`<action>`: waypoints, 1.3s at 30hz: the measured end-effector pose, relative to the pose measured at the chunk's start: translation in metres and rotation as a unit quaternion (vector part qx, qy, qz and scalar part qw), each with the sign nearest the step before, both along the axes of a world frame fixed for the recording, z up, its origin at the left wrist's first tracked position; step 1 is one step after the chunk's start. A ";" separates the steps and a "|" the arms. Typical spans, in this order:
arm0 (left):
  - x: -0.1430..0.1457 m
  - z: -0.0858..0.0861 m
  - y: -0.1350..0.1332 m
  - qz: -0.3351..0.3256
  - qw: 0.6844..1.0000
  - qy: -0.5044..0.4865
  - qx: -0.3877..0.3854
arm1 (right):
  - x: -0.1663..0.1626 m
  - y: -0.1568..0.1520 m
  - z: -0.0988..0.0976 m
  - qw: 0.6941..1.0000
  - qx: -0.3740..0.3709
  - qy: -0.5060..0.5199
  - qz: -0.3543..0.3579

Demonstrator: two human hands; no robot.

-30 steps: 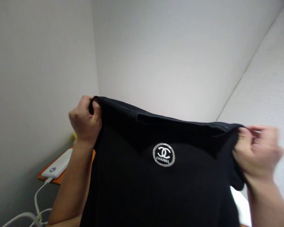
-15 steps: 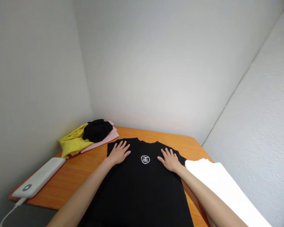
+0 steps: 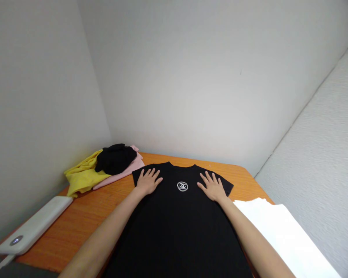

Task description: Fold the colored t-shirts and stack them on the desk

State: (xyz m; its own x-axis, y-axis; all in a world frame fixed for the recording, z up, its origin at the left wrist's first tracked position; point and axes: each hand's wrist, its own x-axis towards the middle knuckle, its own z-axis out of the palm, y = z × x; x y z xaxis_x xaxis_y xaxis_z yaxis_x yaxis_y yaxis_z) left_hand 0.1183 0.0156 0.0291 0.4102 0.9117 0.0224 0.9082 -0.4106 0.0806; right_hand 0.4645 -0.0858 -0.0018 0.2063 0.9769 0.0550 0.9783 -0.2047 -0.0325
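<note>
Black T-shirt (image 3: 176, 231), flat, beneath both hands (image 3: 146, 182) (image 3: 213, 188) (spread); logo (image 3: 182, 186) between

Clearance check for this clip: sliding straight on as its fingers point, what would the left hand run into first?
Probably the back wall, past the black shirt the left hand lies on, then some table; depth is unclear.

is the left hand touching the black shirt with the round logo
Touching: the head view shows the left hand lying flat, palm down, on the black shirt.
</note>
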 end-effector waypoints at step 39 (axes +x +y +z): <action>0.033 0.050 -0.026 -0.077 0.994 0.026 0.070 | 0.012 0.010 0.035 0.998 0.018 0.065 0.006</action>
